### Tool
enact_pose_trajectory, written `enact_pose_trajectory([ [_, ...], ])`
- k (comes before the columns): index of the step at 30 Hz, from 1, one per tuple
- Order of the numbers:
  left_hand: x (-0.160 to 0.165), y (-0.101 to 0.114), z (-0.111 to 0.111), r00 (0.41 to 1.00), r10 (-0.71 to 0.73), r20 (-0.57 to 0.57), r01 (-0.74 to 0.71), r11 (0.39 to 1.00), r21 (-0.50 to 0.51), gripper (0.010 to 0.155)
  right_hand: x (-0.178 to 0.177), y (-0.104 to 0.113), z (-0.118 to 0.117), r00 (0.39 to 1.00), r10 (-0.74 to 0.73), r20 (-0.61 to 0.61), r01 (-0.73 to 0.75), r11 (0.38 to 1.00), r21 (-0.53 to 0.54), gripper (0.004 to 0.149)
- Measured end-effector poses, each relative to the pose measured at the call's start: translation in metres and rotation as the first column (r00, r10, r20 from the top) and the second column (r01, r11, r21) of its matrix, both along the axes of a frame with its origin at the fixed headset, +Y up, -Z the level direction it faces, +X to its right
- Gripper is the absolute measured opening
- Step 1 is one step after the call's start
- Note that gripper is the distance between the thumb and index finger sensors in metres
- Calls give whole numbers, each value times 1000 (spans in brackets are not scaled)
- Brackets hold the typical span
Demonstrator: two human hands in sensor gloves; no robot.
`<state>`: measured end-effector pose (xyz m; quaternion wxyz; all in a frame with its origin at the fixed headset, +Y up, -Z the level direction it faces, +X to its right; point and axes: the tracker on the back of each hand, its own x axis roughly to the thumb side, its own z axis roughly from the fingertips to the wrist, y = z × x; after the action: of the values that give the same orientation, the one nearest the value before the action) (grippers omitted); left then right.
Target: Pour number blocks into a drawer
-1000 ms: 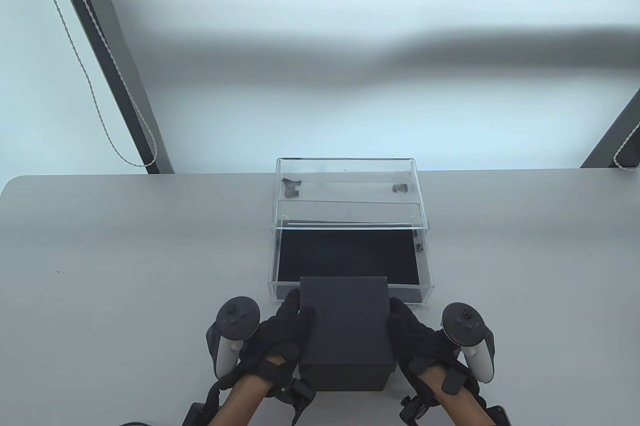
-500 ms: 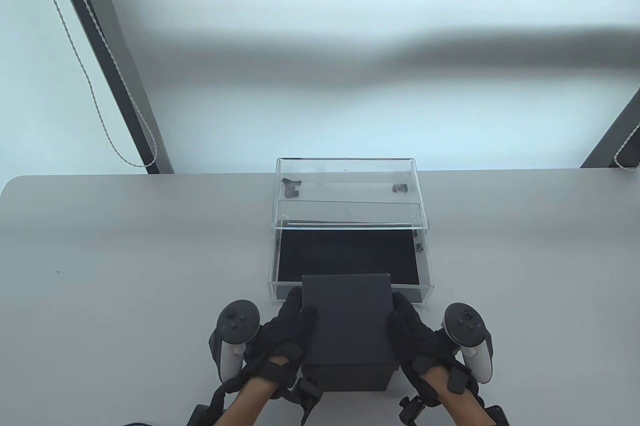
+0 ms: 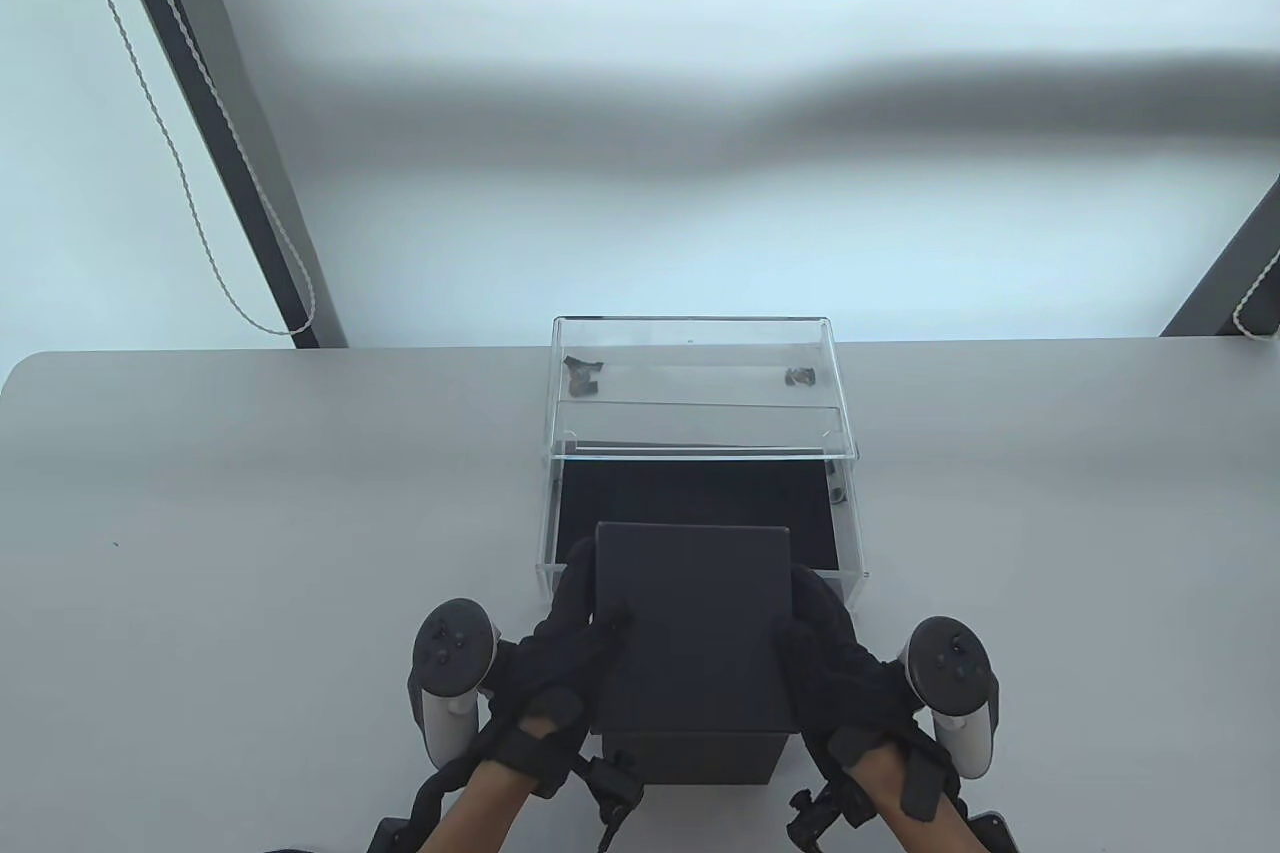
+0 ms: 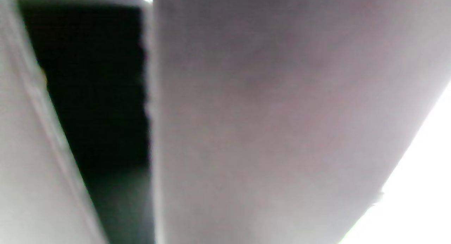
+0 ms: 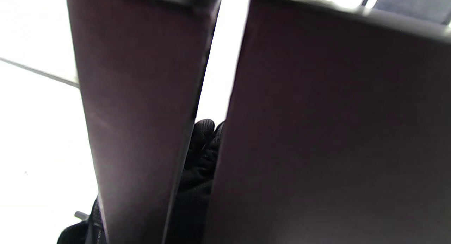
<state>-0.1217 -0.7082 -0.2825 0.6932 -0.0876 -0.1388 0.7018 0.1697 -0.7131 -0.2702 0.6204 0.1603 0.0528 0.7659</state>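
Note:
A black box (image 3: 690,628) sits at the table's near edge, in front of the clear acrylic drawer (image 3: 850,583), which is pulled out and shows its black lining (image 3: 690,498). My left hand (image 3: 575,623) grips the box's left side and my right hand (image 3: 825,633) grips its right side. The top part looks raised off the lower part (image 3: 700,758). In the right wrist view two dark panels (image 5: 334,131) stand apart, with a gloved finger (image 5: 199,156) in the gap. The left wrist view shows a blurred box wall (image 4: 282,113). No number blocks show.
The drawer belongs to a clear acrylic case (image 3: 690,333) at the table's far middle, with small dark pieces (image 3: 582,375) inside. The grey table (image 3: 250,513) stretches left and right. Window cords hang at the far left (image 3: 200,223).
The top of the box has risen toward the camera and shifted a little toward the drawer. Both hands moved up and forward with it.

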Motion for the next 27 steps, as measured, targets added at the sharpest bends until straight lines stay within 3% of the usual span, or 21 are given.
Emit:
enact_pose_trajectory([
  [4,-4,5,0,988,150,39,-149,989,-11,96,-4,7,4,999,41,-13,-40,997,68,83],
  [15,-13,26,1,980,173,94,-184,974,130,92,-9,20,12,988,155,-5,-151,968,200,83],
  [20,-8,24,2,949,241,204,-255,966,47,94,-9,21,13,986,169,1,-165,962,216,82],
  [27,-5,24,0,920,321,226,-334,942,25,89,-8,21,12,984,176,12,-174,959,226,80],
])
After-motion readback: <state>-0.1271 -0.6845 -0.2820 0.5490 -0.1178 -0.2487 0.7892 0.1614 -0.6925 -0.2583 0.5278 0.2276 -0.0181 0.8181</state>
